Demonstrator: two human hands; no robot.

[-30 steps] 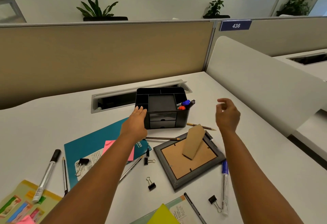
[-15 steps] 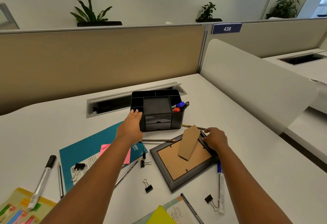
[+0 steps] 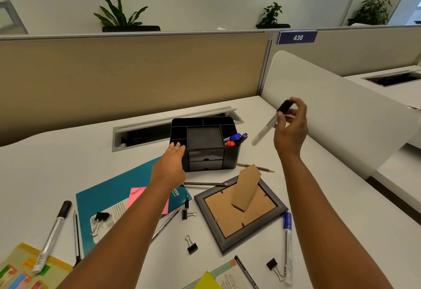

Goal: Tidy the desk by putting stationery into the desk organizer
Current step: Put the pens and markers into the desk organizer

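Observation:
A black desk organizer (image 3: 205,139) stands mid-desk with several markers leaning out of its right compartment. My left hand (image 3: 172,163) rests flat against its left front corner, fingers together. My right hand (image 3: 290,126) is raised to the right of the organizer and grips a black-capped white marker (image 3: 271,124), cap up, tip slanting down toward the organizer. Loose on the desk lie a blue-capped marker (image 3: 287,243), a black-capped marker (image 3: 53,234), pencils (image 3: 206,183) and several binder clips (image 3: 191,244).
A picture frame (image 3: 241,211) lies face down in front of the organizer. A teal folder (image 3: 109,197) with a pink sticky note (image 3: 136,195) sits under my left forearm. A cable slot (image 3: 159,126) opens behind the organizer; a white divider (image 3: 330,111) rises on the right.
My right hand dropped to the frame's right corner, closed on a black-capped marker there, and has lifted it up beside the organizer. My left hand stayed on the organizer.

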